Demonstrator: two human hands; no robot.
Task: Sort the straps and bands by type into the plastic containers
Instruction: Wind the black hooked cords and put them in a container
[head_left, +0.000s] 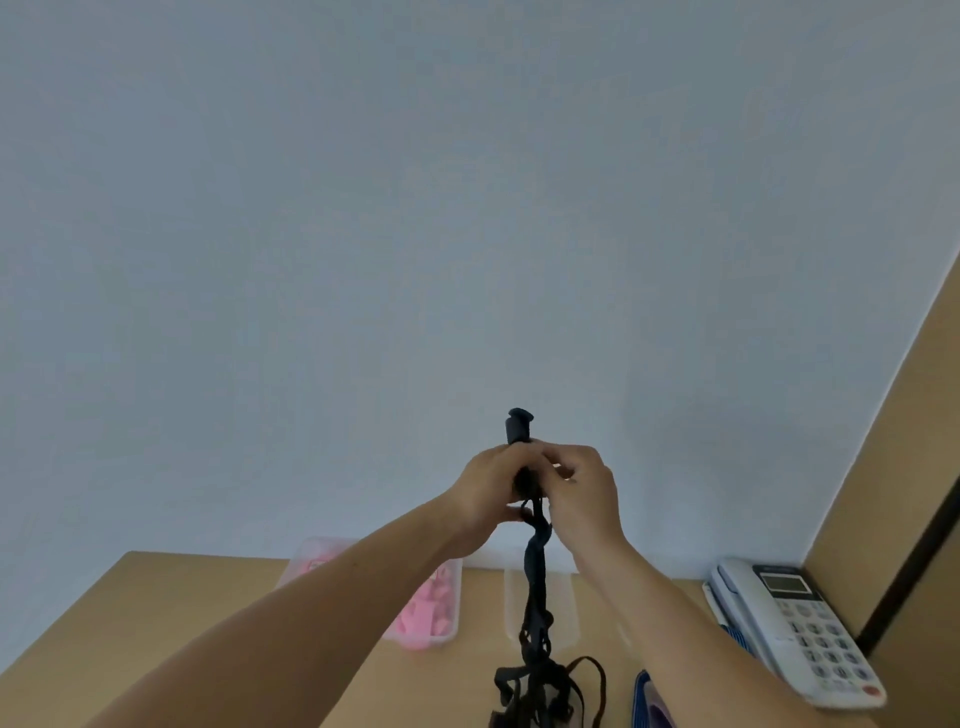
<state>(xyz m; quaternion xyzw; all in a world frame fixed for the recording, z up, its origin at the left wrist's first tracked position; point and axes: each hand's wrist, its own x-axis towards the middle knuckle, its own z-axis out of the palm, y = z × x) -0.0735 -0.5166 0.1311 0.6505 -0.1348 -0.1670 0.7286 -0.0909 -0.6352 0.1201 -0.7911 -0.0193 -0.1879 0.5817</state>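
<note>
Both hands are raised in front of the wall, gripping the top of a black strap (535, 582). My left hand (485, 493) and my right hand (582, 493) close around it side by side, and its black end pokes up above the fingers. The strap hangs down to a tangle of black straps (545, 691) on the table. A clear plastic container (453, 597) with pink bands sits at the back left, partly behind my left forearm. A second clear container (566, 608) stands behind the hanging strap.
The wooden table (156, 613) meets a pale wall at the back. A white desk telephone (800, 629) lies at the right. A blue striped band (641, 696) lies near my right forearm. A brown partition (893, 493) rises at the right.
</note>
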